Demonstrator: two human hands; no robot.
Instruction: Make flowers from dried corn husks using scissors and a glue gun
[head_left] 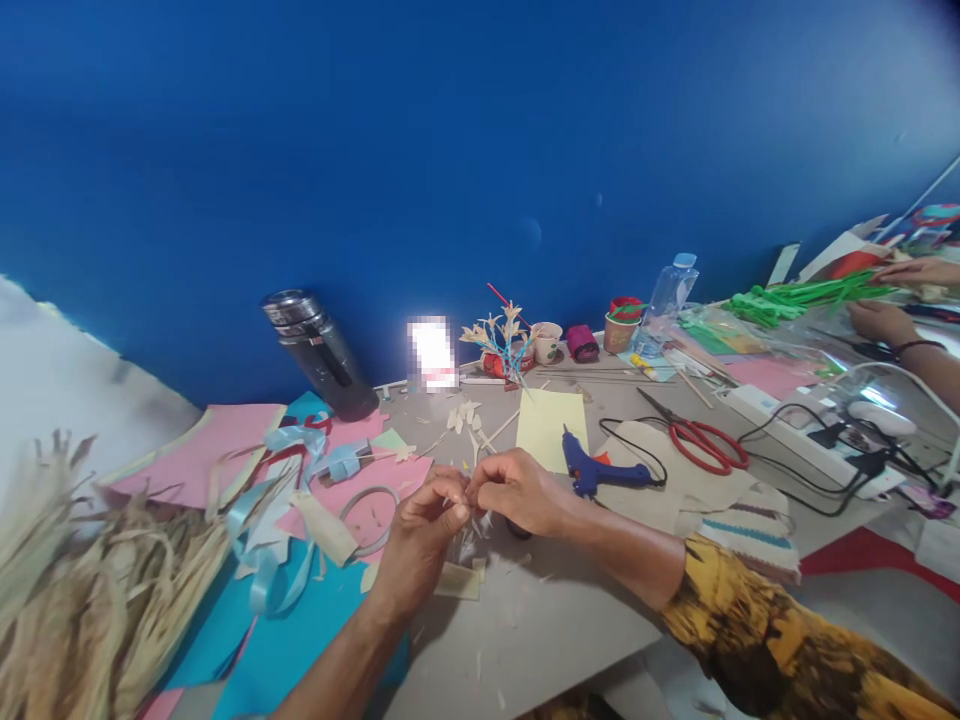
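Blue wall backs a grey tabletop strewn with craft scraps. Near its front edge, the left hand and right hand meet, the fingers of both pinched on one small pale straw piece. One blue glue gun lies just right of them, one pair of red scissors farther right, one yellow paper sheet behind. Along the back edge stand one dark flask, one clear bottle and two paper cups. Dried husks heap at the left edge. No writing is readable.
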